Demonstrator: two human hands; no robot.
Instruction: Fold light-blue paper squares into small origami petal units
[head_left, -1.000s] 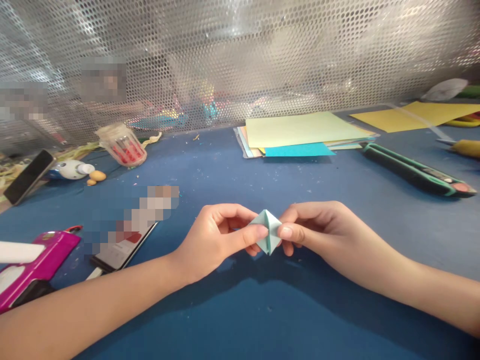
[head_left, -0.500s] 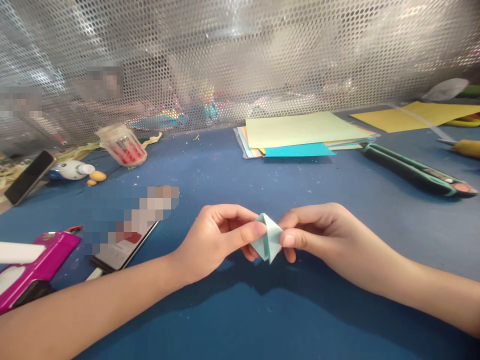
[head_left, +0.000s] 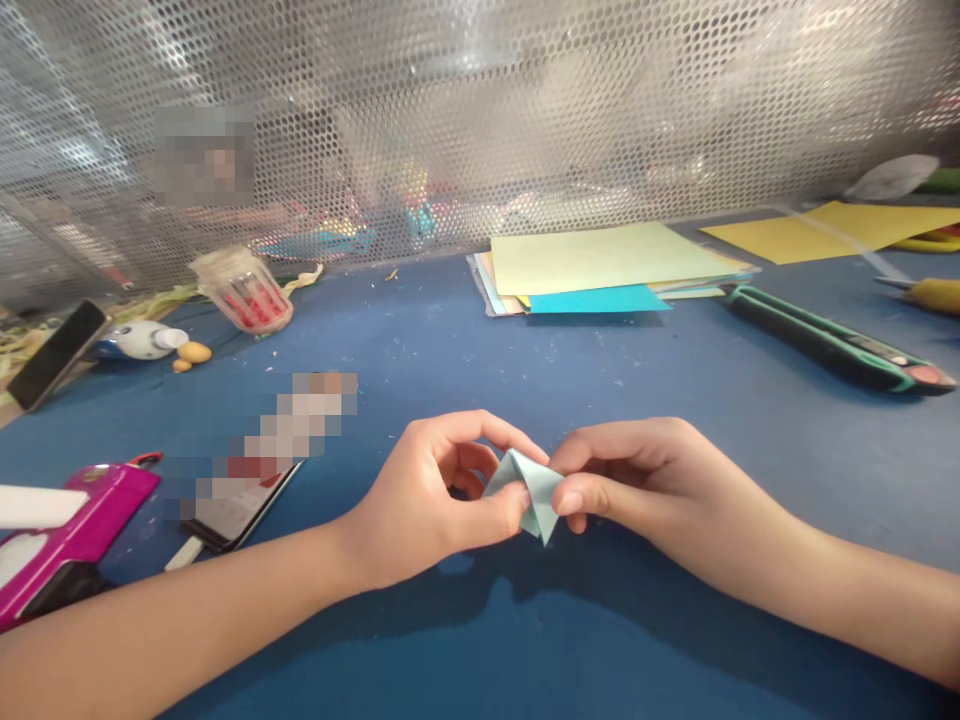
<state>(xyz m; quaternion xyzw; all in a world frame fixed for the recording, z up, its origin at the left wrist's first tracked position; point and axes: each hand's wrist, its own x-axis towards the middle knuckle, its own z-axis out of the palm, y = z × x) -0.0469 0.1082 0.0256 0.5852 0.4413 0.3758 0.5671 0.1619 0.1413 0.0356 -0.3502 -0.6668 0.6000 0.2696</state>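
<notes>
Between my two hands is a small piece of folded light-blue paper (head_left: 541,492), held just above the blue table (head_left: 420,640). Several pointed flaps show on it, with one corner pointing down. My left hand (head_left: 450,490) is closed on its left side, the thumb pressed on the near face and the index finger at the top edge. My right hand (head_left: 630,475) pinches the right corner between thumb and index finger. The fingers partly cover the paper's left and right ends.
Coloured sheets (head_left: 592,260) lie in a stack at the back. A black-and-green box cutter (head_left: 832,340) and yellow paper (head_left: 817,232) are on the right. On the left are a phone (head_left: 232,510), a magenta glue gun (head_left: 105,515), a plastic cup (head_left: 244,290) and a bottle (head_left: 135,340).
The folded paper has tilted and moved slightly down. My left index finger has straightened over its top edge, and the left thumb has shifted lower. The right hand still pinches the corner.
</notes>
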